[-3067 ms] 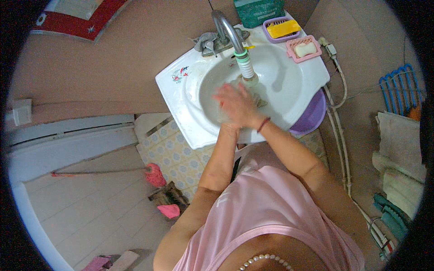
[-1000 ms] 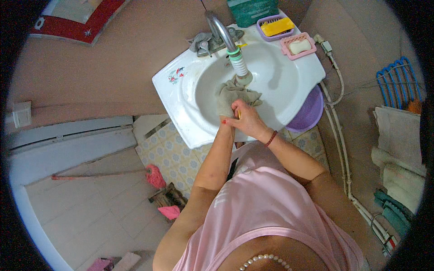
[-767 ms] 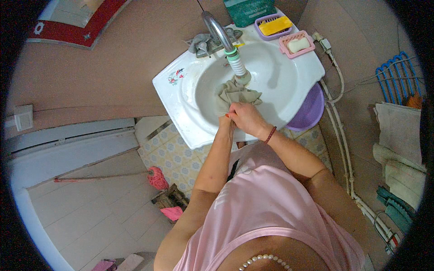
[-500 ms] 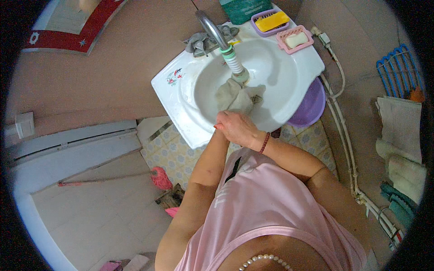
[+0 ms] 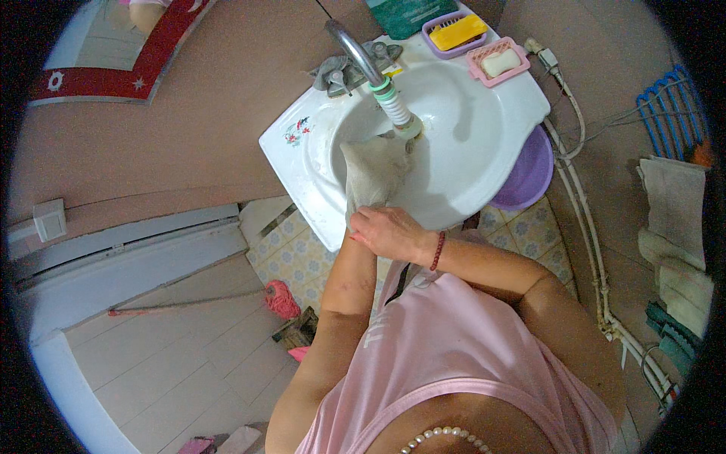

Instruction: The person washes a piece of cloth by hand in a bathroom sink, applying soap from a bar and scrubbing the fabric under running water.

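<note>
Forearms enter from the lower edge of the head view and meet at the near rim of a white washbasin (image 5: pixel 302 163). The right hand (image 5: pixel 389 233), with a red bead bracelet (image 5: pixel 437 251) at its wrist, lies on top with fingers curled shut around the lower end of a beige cloth (image 5: pixel 374 170). The left hand is almost wholly covered by the right one, so its state cannot be determined; its forearm runs up to the same grip point at the basin rim. From the grip, the cloth stretches away across the bowl, and its far end lies just under the outlet of the faucet (image 5: pixel 355 49). The outlet carries a white ribbed hose piece (image 5: pixel 395 108) with a green ring at its top. Grey tap handles (image 5: pixel 340 72) sit at the faucet base. On the far right corner of the basin stand a pink soap dish (image 5: pixel 499 60) holding a pale bar and, beyond it, a purple dish (image 5: pixel 454 32) holding a yellow bar. A purple tub (image 5: pixel 525 174) sits below the basin's right edge. White pipes (image 5: pixel 586 227) run along the wall at right. A red-headed mop (image 5: pixel 280 299) lies on the floor at lower left.
</note>
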The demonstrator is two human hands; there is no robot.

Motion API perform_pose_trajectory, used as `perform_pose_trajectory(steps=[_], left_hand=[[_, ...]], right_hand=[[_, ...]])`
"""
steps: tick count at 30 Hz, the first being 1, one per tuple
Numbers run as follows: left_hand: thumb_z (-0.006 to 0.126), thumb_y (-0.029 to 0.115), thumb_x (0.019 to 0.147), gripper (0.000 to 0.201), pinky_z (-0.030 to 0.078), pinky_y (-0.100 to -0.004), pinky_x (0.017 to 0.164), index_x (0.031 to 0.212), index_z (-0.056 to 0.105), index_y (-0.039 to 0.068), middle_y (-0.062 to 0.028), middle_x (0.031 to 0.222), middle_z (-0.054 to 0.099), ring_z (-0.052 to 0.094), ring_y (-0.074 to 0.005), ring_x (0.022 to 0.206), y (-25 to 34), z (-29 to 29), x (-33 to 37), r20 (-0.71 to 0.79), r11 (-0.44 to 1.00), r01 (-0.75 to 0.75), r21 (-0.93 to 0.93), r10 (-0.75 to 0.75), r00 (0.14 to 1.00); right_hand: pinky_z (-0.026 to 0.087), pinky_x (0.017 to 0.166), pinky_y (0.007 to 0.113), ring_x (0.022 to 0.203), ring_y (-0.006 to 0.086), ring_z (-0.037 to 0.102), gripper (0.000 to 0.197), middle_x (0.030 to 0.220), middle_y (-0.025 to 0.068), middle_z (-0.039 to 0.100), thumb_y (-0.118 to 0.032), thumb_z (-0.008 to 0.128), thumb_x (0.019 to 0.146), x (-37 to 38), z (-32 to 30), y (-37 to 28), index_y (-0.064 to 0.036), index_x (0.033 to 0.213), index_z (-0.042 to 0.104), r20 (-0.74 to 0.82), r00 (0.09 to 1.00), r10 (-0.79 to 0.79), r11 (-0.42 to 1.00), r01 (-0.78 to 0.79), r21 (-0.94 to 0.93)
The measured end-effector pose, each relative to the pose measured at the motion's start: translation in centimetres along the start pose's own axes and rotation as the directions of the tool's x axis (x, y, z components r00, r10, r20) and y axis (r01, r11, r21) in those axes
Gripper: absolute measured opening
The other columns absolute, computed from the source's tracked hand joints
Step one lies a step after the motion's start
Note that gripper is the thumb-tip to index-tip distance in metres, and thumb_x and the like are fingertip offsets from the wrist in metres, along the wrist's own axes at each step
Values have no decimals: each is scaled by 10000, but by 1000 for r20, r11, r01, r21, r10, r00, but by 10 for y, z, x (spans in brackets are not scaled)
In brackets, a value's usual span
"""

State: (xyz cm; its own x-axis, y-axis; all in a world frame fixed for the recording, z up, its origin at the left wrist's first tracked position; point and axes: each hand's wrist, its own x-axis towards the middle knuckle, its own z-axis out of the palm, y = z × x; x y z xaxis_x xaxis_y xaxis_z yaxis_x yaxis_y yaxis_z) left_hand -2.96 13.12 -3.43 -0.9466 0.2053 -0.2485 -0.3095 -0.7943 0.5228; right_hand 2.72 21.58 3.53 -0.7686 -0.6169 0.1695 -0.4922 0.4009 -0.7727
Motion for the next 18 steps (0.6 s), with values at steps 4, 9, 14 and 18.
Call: perform_pose_trajectory(steps=[4, 9, 14, 18], left_hand=[[302, 389, 818, 465, 284, -363, 893, 1140, 332, 55, -93, 1133, 388, 376, -240, 1027, 5, 0, -7, -22, 995, -24, -94, 22, 1000], [301, 394, 819, 473, 273, -364, 901, 1150, 323, 57, -90, 1143, 380, 368, -239, 1037, -11, 22, -1, 17, 955, -8, -298, 14, 1000], [265, 443, 817, 504, 263, -361, 906, 1162, 324, 79, -90, 1150, 378, 369, -232, 1025, -22, 5, 7, -58, 983, -96, -156, 88, 994], [299, 439, 814, 504, 274, -347, 896, 1164, 327, 77, -78, 1132, 398, 377, -225, 1013, -8, -9, 4, -268, 979, -198, 57, 206, 941]], right_hand=[[389, 684, 342, 801, 271, 481, 141, 806, 92, 468, -147, 505, 721, 6, 2, 7, -51, 819, 472, -142, 990, -5, 998, 12, 54], [255, 890, 316, 1081, 260, 331, 360, 1201, 123, 329, -163, 400, 766, 37, -1, 79, -53, 1109, 407, -411, 899, 152, 936, -265, -233], [261, 879, 370, 1049, 295, 344, 335, 1149, 153, 364, -139, 381, 767, 46, 18, 100, -35, 1085, 404, -290, 853, 435, 875, -324, 358], [345, 800, 389, 945, 320, 444, 266, 984, 202, 482, -86, 382, 749, 27, 35, 48, 5, 987, 458, -568, 810, 147, 989, -123, 82]])
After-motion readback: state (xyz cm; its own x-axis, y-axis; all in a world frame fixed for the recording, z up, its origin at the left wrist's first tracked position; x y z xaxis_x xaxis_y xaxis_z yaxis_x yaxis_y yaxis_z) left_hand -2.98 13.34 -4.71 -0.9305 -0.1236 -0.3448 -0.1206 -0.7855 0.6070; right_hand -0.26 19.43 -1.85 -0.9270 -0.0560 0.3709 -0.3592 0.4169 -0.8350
